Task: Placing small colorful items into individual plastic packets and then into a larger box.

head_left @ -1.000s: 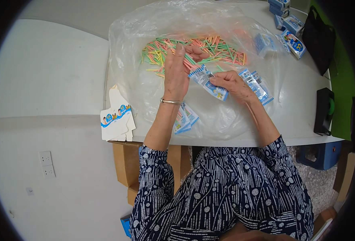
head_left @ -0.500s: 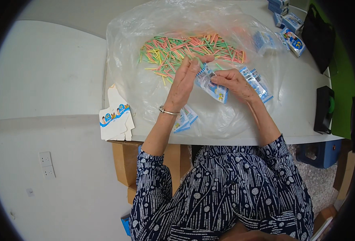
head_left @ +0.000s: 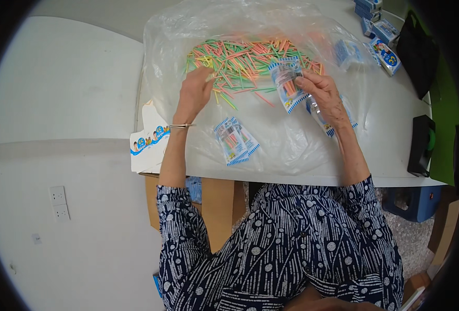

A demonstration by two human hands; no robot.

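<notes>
My right hand (head_left: 324,96) pinches a small blue-and-white packet (head_left: 287,85) by its right edge, holding it above the table. Pink sticks show through the packet's window. At the left end of a loose heap of thin pink, green and yellow sticks (head_left: 250,57) is my left hand (head_left: 194,93). Its fingers are curled together at the yellow sticks; whatever they grip is hidden. The heap lies on a large clear plastic bag (head_left: 276,150) spread over the table. Several filled packets (head_left: 232,140) overlap between my arms, and more packets (head_left: 317,114) lie under my right wrist.
White flat cartons (head_left: 149,140) lie at the table's left edge. Small blue-and-white boxes (head_left: 385,54) stand at the back right, near a black bag (head_left: 413,52). A black tape dispenser (head_left: 420,145) sits at the right edge. A brown cardboard box (head_left: 216,207) is below the table.
My left hand has let go of the packet and moved left to the sticks. My right hand keeps the packet, lifted slightly and turned. The packets between my arms are now uncovered.
</notes>
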